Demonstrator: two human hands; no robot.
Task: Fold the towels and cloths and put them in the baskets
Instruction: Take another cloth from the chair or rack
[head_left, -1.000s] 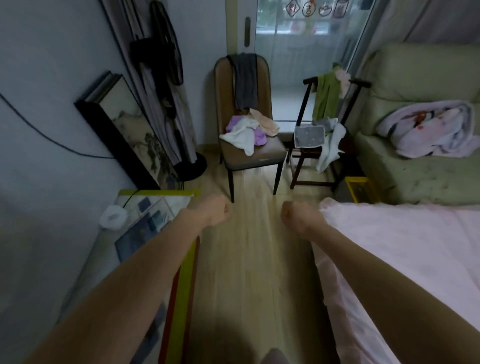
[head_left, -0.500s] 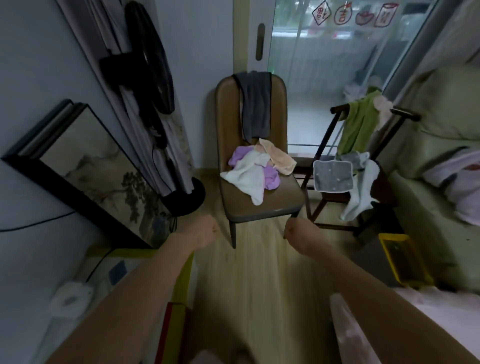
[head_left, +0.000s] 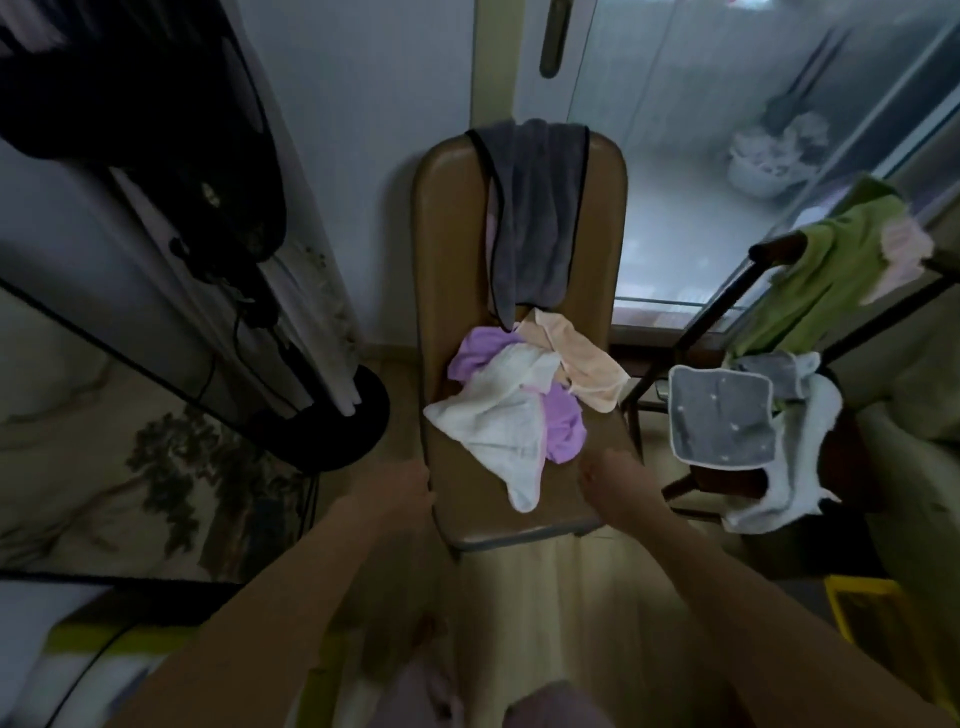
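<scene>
My left hand (head_left: 400, 493) and right hand (head_left: 618, 486) hang loosely curled and hold nothing. The white cloth (head_left: 498, 421) lies between and just beyond them on the chair (head_left: 452, 291). A careless grab could drag the purple cloth (head_left: 563, 421) off too.

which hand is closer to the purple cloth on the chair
Right. The right hand is just below the purple cloth, over the seat. The left hand is farther away, at the seat's left edge.

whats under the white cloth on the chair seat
A purple cloth shows from under the white cloth, at its top left and right. The rest is covered; anything else beneath is hidden.
</scene>
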